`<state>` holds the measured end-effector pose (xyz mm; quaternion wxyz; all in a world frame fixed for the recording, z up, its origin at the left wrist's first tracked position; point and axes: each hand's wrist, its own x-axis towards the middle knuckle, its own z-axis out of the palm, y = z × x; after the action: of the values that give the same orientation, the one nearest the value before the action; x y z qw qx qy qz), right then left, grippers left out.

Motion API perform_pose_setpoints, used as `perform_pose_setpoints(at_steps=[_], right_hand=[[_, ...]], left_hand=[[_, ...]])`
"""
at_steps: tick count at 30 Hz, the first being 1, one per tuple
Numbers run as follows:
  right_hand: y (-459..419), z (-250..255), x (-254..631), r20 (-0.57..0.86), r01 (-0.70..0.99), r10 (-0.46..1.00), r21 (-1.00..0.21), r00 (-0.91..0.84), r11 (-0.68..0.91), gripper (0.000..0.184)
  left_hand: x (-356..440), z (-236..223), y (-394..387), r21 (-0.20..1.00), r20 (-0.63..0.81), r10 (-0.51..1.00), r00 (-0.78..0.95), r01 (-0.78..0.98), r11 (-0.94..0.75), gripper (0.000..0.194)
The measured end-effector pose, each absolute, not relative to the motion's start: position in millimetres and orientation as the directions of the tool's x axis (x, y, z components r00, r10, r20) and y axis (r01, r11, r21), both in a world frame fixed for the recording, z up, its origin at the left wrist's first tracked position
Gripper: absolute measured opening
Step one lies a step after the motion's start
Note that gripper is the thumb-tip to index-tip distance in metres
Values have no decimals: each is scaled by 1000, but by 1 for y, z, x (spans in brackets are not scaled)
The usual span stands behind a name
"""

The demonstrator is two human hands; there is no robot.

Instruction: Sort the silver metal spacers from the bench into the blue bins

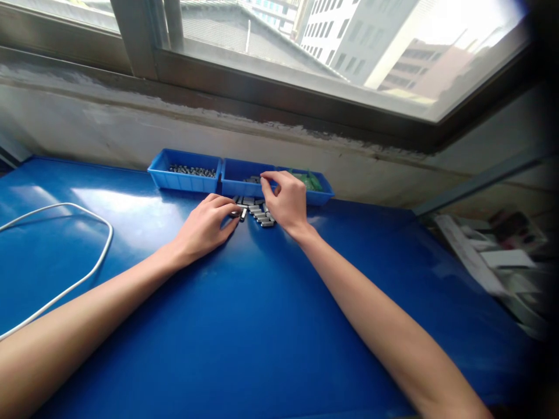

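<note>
My left hand (209, 221) rests low over the blue table, its fingers curled round a small dark metal piece (234, 214). Just past its fingertips stands a small silver block (243, 215). Several silver metal blocks (261, 215) lie in a loose cluster between my hands. My right hand (286, 201) is raised at the front of the middle blue bin (236, 187), thumb and forefinger pinched together. Whatever sits in that pinch is too small to make out. More grey metal pieces (252, 180) lie inside the middle bin, partly behind my right hand.
A left blue bin (183, 181) holds many small metal parts (192, 170). The right blue bin (321, 198) contains green plastic (309, 180). A white cable (107, 241) loops over the table (218, 337) at left. Behind the bins runs a wall (131, 131) below a window.
</note>
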<state>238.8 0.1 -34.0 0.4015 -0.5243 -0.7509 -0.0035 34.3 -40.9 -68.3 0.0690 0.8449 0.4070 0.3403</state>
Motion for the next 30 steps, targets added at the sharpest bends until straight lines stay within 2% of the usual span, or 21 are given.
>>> perform_pose_setpoints(at_steps=[2, 7, 10, 15, 25, 30], right_hand=[[-14, -30, 243, 615, 812, 773, -366, -155, 454, 24], [-50, -35, 254, 545, 921, 795, -98, -268, 377, 31], [-61, -46, 255, 473, 948, 843, -48, -255, 313, 41], [-61, -56, 252, 383, 950, 897, -124, -220, 286, 41], [-54, -59, 253, 428, 771, 850, -411, -308, 487, 30], [-51, -59, 254, 460, 786, 856, -428, -236, 446, 30]], left_hand=[[35, -68, -41, 401, 520, 737, 432, 639, -657, 23], [36, -66, -43, 360, 558, 715, 421, 653, -666, 25], [38, -65, -46, 320, 553, 733, 396, 712, -626, 30], [40, -66, -49, 294, 503, 801, 323, 808, -511, 50], [41, -67, -48, 311, 451, 831, 325, 816, -488, 44], [40, -66, -48, 347, 457, 807, 374, 761, -549, 40]])
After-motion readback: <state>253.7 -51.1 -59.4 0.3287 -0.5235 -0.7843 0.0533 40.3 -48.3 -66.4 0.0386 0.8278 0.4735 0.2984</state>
